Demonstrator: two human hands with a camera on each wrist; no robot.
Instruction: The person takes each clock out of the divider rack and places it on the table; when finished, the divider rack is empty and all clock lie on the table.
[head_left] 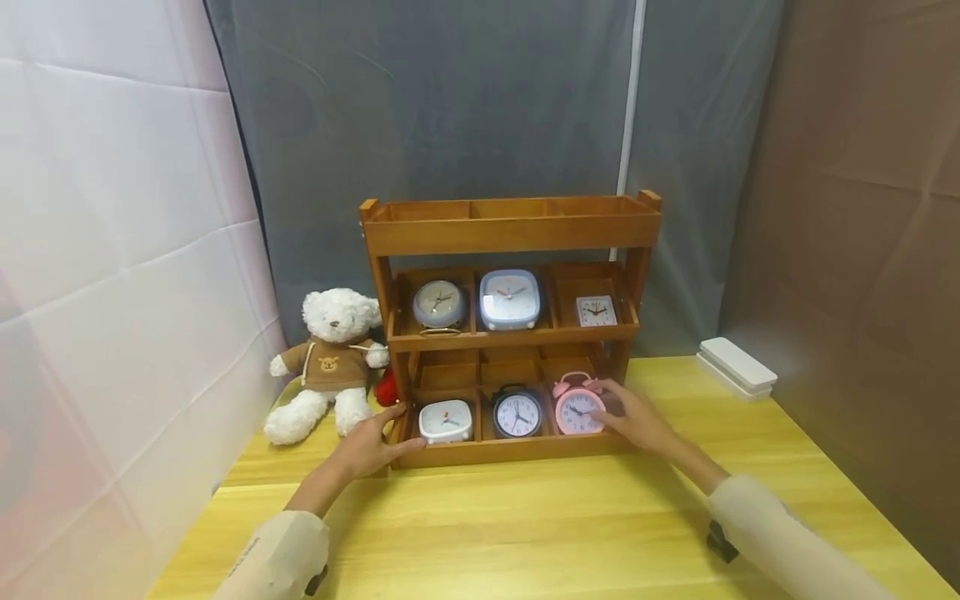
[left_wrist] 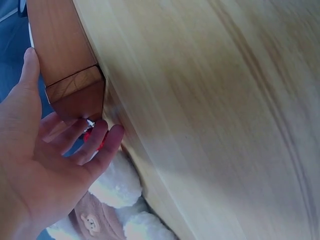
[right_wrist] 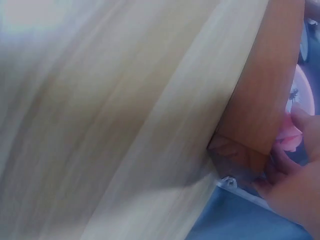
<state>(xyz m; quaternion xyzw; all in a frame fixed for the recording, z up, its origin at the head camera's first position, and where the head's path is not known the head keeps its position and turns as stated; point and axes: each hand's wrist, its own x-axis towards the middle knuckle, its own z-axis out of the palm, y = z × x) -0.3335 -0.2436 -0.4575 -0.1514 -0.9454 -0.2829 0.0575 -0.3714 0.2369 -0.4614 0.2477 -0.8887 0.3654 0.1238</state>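
Observation:
A brown wooden shelf rack [head_left: 513, 237] stands on the table, with three tiers split into compartments. My left hand [head_left: 367, 446] grips its lower left front corner, thumb on the front lip and fingers round the side, as the left wrist view also shows. In the bottom right compartment sits a pink twin-bell alarm clock [head_left: 577, 412]. My right hand [head_left: 633, 417] holds it by the right side, thumb at the edge of its face and forefinger near the bell. Left of it in the bottom tier are a black round alarm clock [head_left: 517, 415] and a white alarm clock [head_left: 446, 421].
The middle tier holds a round grey clock [head_left: 438, 303], a larger pale blue clock [head_left: 510, 300] and a small white square clock [head_left: 596, 311]. A white teddy bear [head_left: 330, 367] in a brown sweater sits left of the rack, a red object [head_left: 386, 389] beside it. White blocks [head_left: 737, 367] lie at right.

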